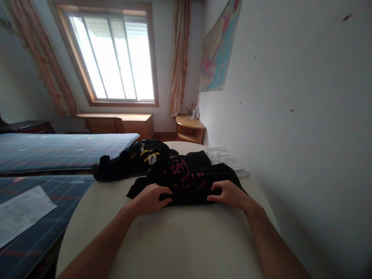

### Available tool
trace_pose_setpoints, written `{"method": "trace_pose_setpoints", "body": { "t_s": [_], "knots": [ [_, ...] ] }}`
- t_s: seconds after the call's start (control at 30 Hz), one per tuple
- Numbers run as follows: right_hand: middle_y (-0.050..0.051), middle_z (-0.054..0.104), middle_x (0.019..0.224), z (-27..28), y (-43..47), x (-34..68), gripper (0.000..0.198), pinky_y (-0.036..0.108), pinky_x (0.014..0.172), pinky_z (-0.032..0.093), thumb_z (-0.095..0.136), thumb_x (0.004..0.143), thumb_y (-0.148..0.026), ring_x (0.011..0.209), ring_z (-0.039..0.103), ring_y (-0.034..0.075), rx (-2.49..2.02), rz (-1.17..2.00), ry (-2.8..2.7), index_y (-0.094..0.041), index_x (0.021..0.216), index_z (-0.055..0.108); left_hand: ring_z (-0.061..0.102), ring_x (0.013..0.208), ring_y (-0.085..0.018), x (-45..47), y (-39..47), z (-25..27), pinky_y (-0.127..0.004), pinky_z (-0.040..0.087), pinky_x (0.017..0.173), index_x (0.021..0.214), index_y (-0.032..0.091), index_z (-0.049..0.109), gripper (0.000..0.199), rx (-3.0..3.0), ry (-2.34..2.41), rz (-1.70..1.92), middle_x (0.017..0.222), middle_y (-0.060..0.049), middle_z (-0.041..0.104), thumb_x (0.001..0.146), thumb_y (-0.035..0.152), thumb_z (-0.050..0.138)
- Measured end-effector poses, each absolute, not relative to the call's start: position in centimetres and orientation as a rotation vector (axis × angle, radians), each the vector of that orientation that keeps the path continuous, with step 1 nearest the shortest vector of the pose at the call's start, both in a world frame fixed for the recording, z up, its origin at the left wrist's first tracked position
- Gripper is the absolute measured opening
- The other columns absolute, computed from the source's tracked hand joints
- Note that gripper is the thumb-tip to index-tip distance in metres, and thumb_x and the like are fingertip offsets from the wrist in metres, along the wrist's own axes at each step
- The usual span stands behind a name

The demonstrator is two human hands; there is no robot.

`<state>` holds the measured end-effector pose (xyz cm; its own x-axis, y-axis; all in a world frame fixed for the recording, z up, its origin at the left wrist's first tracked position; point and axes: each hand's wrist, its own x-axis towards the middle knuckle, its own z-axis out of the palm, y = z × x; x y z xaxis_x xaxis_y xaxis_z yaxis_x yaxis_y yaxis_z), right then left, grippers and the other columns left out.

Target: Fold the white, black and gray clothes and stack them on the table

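Note:
A black T-shirt (190, 197) with pink lettering lies bunched on the round pale table (186, 240). At its near left edge, my left hand (151, 198) is closed with thumb and fingers pinching the cloth. My right hand (229, 193) grips the near right part of the same edge in a similar pinch. Some fingertips are hidden in the dark fabric. Both forearms reach in from the bottom of the view.
Behind the T-shirt sit a dark garment pile (151, 152) with yellow and white markings and, to the right, folded white cloth (228, 161). A plaid-covered bed (66, 151) and a paper sheet (24, 211) are on the left. A wall (316, 155) runs along the right.

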<state>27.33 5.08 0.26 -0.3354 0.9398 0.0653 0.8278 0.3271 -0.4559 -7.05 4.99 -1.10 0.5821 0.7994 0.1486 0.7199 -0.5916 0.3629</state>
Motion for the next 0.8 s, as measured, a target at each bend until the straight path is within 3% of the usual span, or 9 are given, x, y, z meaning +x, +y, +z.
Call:
{"method": "trace_pose_setpoints", "body": {
  "t_s": [0.13,0.3,0.47,0.57,0.67,0.73,0.8],
  "knots": [
    [0.002,0.071,0.077,0.3,4.9,27.2,0.049,0.024,0.061,0.04,0.072,0.07,-0.066,0.07,0.061,0.016,-1.583,0.793,-2.279,-0.019,0.082,0.075,0.067,0.078,-0.016,-6.7,4.1,0.1,-0.022,0.045,0.066,0.102,0.022,0.075,0.027,2.324,1.1,0.215,0.091,0.0,0.076,0.083,0.039,0.066],
    [0.002,0.069,0.072,0.5,4.3,26.8,0.05,0.024,0.057,0.038,0.07,0.072,-0.067,0.065,0.058,0.015,-1.636,0.918,-2.281,-0.018,0.081,0.076,0.063,0.07,-0.014,-6.2,2.8,1.4,-0.02,0.041,0.056,0.104,0.022,0.075,0.04,2.111,0.985,-0.099,0.082,0.002,0.073,0.072,0.046,0.076],
    [0.001,0.065,0.066,0.9,3.9,26.1,0.051,0.024,0.054,0.034,0.056,0.086,-0.064,0.06,0.055,0.013,-1.561,0.846,-2.316,-0.017,0.077,0.074,0.06,0.06,-0.012,-5.7,2.5,1.4,-0.02,0.042,0.053,0.101,0.019,0.074,0.037,1.886,0.764,-0.157,0.082,-0.001,0.073,0.089,0.05,0.058],
    [0.002,0.068,0.074,1.0,4.3,25.9,0.041,0.026,0.061,0.04,0.056,0.09,-0.055,0.066,0.059,0.015,-1.483,0.597,-2.239,-0.019,0.085,0.074,0.065,0.075,-0.015,-5.1,2.8,0.7,-0.024,0.049,0.067,0.107,0.02,0.07,0.034,2.034,0.913,0.231,0.096,-0.004,0.073,0.093,0.046,0.053],
    [0.005,0.072,0.097,0.7,4.7,26.2,0.028,0.03,0.08,0.046,0.065,0.086,-0.046,0.087,0.064,0.02,-1.409,0.471,-2.213,-0.022,0.097,0.075,0.061,0.103,-0.021,-4.6,3.1,0.1,-0.032,0.046,0.094,0.114,0.024,0.068,0.032,2.368,0.978,0.485,0.11,-0.004,0.069,0.085,0.037,0.068],
    [0.006,0.07,0.106,0.5,4.8,26.4,0.028,0.032,0.089,0.046,0.068,0.083,-0.042,0.096,0.064,0.022,-1.402,0.488,-2.232,-0.023,0.103,0.074,0.059,0.107,-0.022,-4.5,3.2,-0.2,-0.032,0.044,0.097,0.112,0.025,0.069,0.033,2.462,0.941,0.413,0.112,-0.004,0.067,0.081,0.034,0.073],
    [0.006,0.07,0.106,0.3,4.8,26.6,0.03,0.033,0.09,0.047,0.071,0.081,-0.041,0.096,0.064,0.022,-1.433,0.552,-2.263,-0.023,0.105,0.074,0.062,0.1,-0.02,-4.5,3.3,-0.5,-0.029,0.046,0.09,0.109,0.025,0.07,0.029,2.457,0.929,0.322,0.109,-0.003,0.068,0.081,0.031,0.072]
  ]
}}
